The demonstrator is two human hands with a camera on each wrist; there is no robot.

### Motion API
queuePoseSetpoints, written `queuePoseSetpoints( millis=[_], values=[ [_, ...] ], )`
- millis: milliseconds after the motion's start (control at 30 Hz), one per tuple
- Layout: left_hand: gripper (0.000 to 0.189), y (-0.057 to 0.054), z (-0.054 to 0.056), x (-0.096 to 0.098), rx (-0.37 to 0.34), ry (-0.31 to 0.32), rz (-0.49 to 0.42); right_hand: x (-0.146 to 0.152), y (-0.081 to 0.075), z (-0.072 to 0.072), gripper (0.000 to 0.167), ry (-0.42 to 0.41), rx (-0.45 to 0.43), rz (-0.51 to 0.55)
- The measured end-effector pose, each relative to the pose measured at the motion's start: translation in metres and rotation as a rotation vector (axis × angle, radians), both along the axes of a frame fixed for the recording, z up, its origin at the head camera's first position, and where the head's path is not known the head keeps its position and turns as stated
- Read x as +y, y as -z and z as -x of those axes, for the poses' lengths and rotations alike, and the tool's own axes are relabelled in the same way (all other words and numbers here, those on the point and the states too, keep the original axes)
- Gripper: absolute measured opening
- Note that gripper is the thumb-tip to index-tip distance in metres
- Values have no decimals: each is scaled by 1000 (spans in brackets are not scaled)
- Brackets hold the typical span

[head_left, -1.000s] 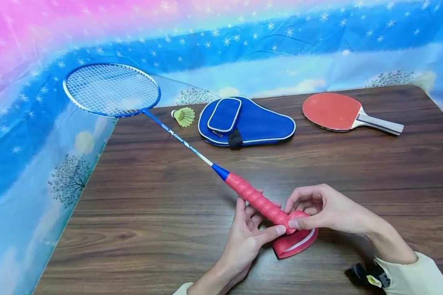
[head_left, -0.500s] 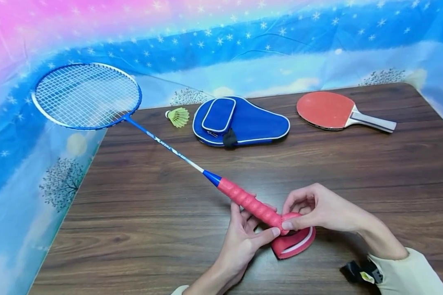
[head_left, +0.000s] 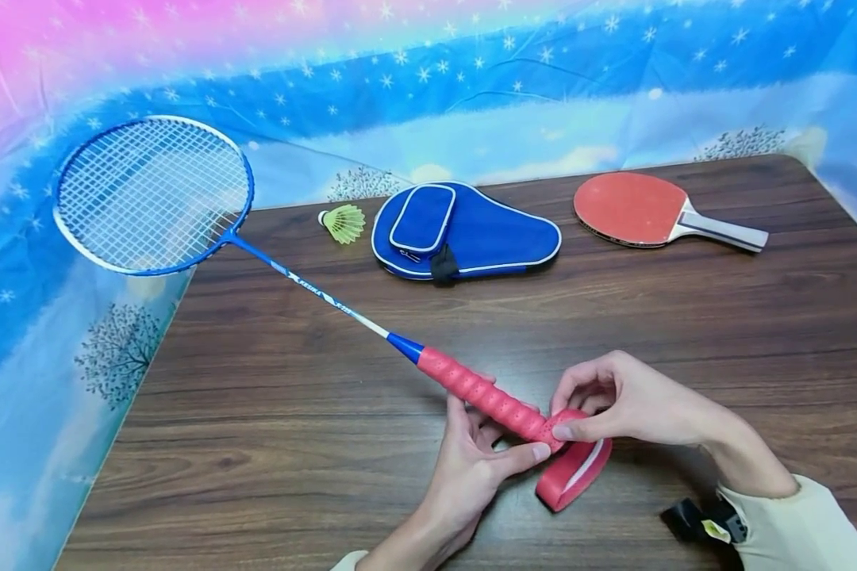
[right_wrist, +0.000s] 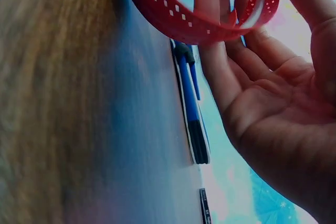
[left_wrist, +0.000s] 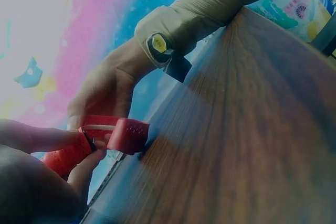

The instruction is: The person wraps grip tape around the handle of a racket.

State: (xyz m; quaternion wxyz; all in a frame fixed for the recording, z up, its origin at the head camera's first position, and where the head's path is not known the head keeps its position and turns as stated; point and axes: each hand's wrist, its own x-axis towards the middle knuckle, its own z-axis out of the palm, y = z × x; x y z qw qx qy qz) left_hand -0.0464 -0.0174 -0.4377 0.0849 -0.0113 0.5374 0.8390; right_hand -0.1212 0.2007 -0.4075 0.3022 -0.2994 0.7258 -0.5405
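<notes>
A blue and white badminton racket [head_left: 317,295] slants across the head view, its strung head at the upper left over the table's far corner. Ridged red grip tape [head_left: 474,390] covers its handle. My left hand [head_left: 467,468] holds the lower handle from beneath, thumb near the butt. At that end my right hand [head_left: 632,400] pinches the tape between thumb and fingers. A loose end of the perforated tape [right_wrist: 184,22] curls in a loop below the hands, its white backing strip showing. In the left wrist view the red handle [left_wrist: 65,156] points toward the fingers.
Along the back of the brown wooden table [head_left: 271,444] lie a yellow shuttlecock [head_left: 344,224], a blue paddle case [head_left: 500,234] with white piping, and a red table tennis paddle [head_left: 636,210]. A printed cloth [head_left: 428,71] hangs behind.
The racket's head has swung left and tilted so its strings face the camera more. The loose tape loop has shifted slightly and hangs a bit lower. Both hands keep their grip.
</notes>
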Motion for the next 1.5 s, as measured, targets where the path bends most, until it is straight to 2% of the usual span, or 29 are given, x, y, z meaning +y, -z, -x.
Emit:
queuePoseSetpoints(
  millis=[233,367,467,600,767,1033,1300,1400,1500],
  values=[
    [87,-3,-1,-4,50,-9,-24,-2,0,4,9,-6,39,29],
    [88,-5,-1,-6,71,24,-16,-3,0,5,9,-5,64,35],
    [90,-6,-2,-7,50,69,-30,-3,1,5,10,-7,76,44],
    [90,-6,-2,-6,-2,91,-55,-3,3,4,10,-22,72,64],
    [84,-4,-2,-3,-47,62,-58,-4,3,3,11,-26,75,40],
    [84,-5,-2,-3,-17,41,-44,0,-1,4,14,-32,68,-18],
    [78,-7,-3,-2,-92,7,-2,1,-1,2,12,-25,70,-41],
    [73,-8,-3,-1,-111,38,0,1,-1,1,12,-26,60,-52],
    [67,-8,-3,-1,-104,98,-6,2,-1,1,11,-25,68,-72]
  ],
)
